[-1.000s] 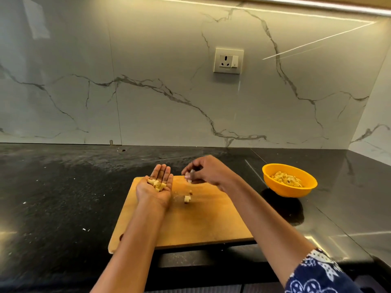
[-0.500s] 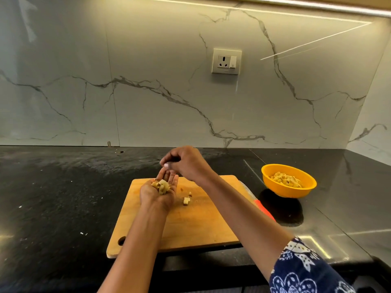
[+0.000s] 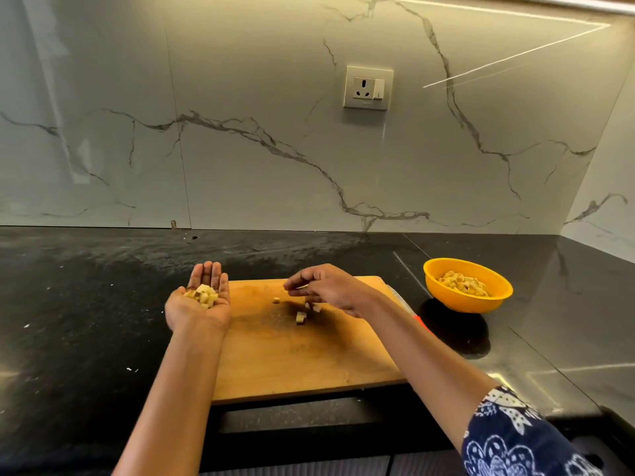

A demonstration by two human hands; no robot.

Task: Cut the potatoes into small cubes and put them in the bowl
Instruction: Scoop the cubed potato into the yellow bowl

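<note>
My left hand lies palm up over the left edge of the wooden cutting board, fingers straight, with a small heap of potato cubes resting in the palm. My right hand hovers over the board's far middle. Its loosely curled fingertips come down on a few loose potato cubes on the wood; no closed pinch shows. The orange bowl stands on the counter to the right of the board and holds several cut cubes.
A knife with a red handle lies along the board's right edge, partly hidden by my right forearm. The black counter carries small white scraps on the left. A marble wall with a socket stands behind.
My right hand moved from above my left palm back right to the loose cubes on the board. My left hand shifted left and opened flatter, with more cubes in it.
</note>
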